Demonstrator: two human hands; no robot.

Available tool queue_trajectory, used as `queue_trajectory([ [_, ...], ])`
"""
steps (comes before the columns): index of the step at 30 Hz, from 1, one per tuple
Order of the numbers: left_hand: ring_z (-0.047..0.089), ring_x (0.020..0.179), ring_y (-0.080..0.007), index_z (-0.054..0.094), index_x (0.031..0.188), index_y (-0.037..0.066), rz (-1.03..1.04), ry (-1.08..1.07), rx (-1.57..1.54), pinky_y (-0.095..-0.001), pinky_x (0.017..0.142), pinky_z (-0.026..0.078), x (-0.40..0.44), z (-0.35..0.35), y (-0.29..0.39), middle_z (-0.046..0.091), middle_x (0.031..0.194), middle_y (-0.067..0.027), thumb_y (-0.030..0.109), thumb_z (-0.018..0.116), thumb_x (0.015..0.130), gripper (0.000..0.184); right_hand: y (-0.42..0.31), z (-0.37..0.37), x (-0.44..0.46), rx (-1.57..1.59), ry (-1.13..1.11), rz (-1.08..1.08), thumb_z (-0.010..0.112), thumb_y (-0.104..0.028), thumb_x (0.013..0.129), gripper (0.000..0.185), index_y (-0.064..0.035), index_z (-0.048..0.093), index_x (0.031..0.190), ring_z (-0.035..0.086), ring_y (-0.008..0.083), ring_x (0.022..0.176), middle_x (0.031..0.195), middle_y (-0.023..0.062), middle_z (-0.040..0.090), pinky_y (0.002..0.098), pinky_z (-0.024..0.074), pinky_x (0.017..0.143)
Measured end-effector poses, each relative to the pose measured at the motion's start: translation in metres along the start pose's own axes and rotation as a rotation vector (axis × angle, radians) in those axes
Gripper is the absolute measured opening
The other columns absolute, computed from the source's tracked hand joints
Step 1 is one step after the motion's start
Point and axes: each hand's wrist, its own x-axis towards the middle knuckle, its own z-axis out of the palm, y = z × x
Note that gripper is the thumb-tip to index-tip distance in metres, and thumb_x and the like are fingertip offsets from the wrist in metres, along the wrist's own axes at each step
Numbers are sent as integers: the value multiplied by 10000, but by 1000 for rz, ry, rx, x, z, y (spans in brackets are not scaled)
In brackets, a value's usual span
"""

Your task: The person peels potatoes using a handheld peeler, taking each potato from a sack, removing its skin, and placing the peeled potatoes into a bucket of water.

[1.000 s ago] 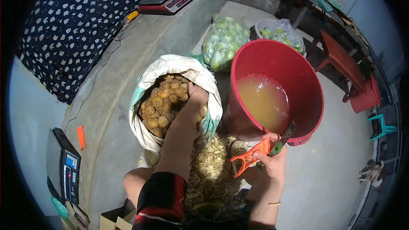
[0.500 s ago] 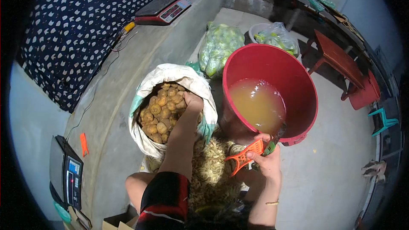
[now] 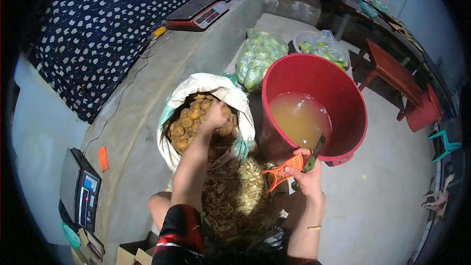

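My left hand (image 3: 215,116) reaches into a white woven sack (image 3: 169,142) with rolled edges. It touches the brown potatoes (image 3: 186,121) inside, and its fingertips are hidden among them. Closed in front of the red tub, my right hand (image 3: 308,179) grips an orange peeler (image 3: 280,172). The same hand also holds a knife (image 3: 318,148) with a dark blade and what looks like a green handle, pointing up beside the rim. Cloudy yellowish water (image 3: 300,120) lies in the large red tub (image 3: 348,88).
Peelings (image 3: 250,181) cover the floor below the sack. A bag of green vegetables (image 3: 260,59) stands behind the tub. On the concrete ledge at left are a scale (image 3: 83,196), another orange tool (image 3: 103,159) and a red scale (image 3: 198,13). A brown stool (image 3: 392,71) stands at right.
My left hand has shifted its position among the potatoes, and the sack's near side has sagged. The knife blade now points more upright in my right hand. The view has turned slightly.
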Motion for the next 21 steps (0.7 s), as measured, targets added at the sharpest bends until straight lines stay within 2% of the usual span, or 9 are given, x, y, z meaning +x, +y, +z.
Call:
queue_trajectory([
  [1, 623, 1044, -325, 599, 1114, 23, 129, 169, -200, -400, 889, 504, -12, -16, -2, 618, 1127, -171, 67, 727, 761, 379, 2, 0, 0, -17, -8, -14, 823, -16, 726, 426, -22, 559, 1059, 566, 84, 755, 836, -2, 609, 246, 474, 682],
  [2, 619, 1024, -248, 562, 1134, 28, -4, 90, -720, -347, 873, 510, -26, -33, 3, 590, 1096, -133, -32, 759, 698, 483, 1, 1, 0, -34, -19, -30, 825, -28, 729, 423, -20, 558, 1058, 564, 82, 754, 832, -5, 606, 245, 471, 681],
  [3, 605, 1027, -198, 543, 1170, 33, -153, 19, -964, -312, 872, 507, -42, -51, 3, 549, 1160, -99, -82, 739, 706, 517, -1, 4, 0, -29, -31, -34, 825, -28, 729, 423, -20, 558, 1058, 564, 82, 754, 832, -5, 606, 245, 471, 681],
  [5, 609, 1033, -214, 499, 1222, 40, -70, 8, -1127, -343, 908, 517, -72, -67, -8, 517, 1209, -98, -78, 690, 768, 506, -6, 13, -3, -93, -45, -9, 835, -57, 725, 434, -16, 559, 1057, 561, 81, 756, 828, -6, 605, 246, 468, 680],
  [8, 584, 1105, -270, 376, 1348, 75, -105, -161, -1814, -453, 992, 500, -128, -91, 7, 493, 1282, -138, -37, 589, 878, 528, 2, 25, -3, -147, -43, -60, 844, -68, 713, 451, -11, 560, 1059, 574, 90, 763, 835, 10, 619, 254, 478, 692],
  [9, 473, 1283, -321, 340, 1406, 49, 30, -267, -1827, -493, 1073, 404, -148, -97, 12, 448, 1394, -189, 85, 529, 948, 497, 3, 31, -5, -155, -38, -61, 844, -69, 711, 453, -11, 561, 1060, 580, 94, 767, 841, 16, 624, 258, 483, 697],
  [14, 509, 1220, -322, 326, 1406, -5, 68, -217, -2118, -486, 1045, 394, -229, -100, 57, 462, 1374, -184, 198, 371, 1016, 442, 16, 62, -21, -160, -156, -158, 847, -42, 697, 437, -35, 542, 1009, 606, 100, 768, 844, 27, 640, 258, 502, 694],
  [19, 488, 1252, -302, 312, 1422, 25, 33, -154, -1973, -499, 1018, 423, -286, -94, 60, 447, 1388, -163, 160, 396, 1022, 431, 24, 88, -34, -85, -213, -169, 837, -60, 710, 437, -66, 526, 1018, 576, 76, 695, 806, 8, 615, 224, 458, 549],
  [21, 484, 1261, -292, 290, 1430, 36, 105, -109, -1893, -499, 1047, 412, -303, -94, 63, 449, 1387, -157, 119, 462, 996, 473, 21, 92, -39, -92, -214, -59, 838, -30, 708, 442, -58, 527, 1021, 618, 99, 785, 865, 31, 647, 265, 523, 694],
])
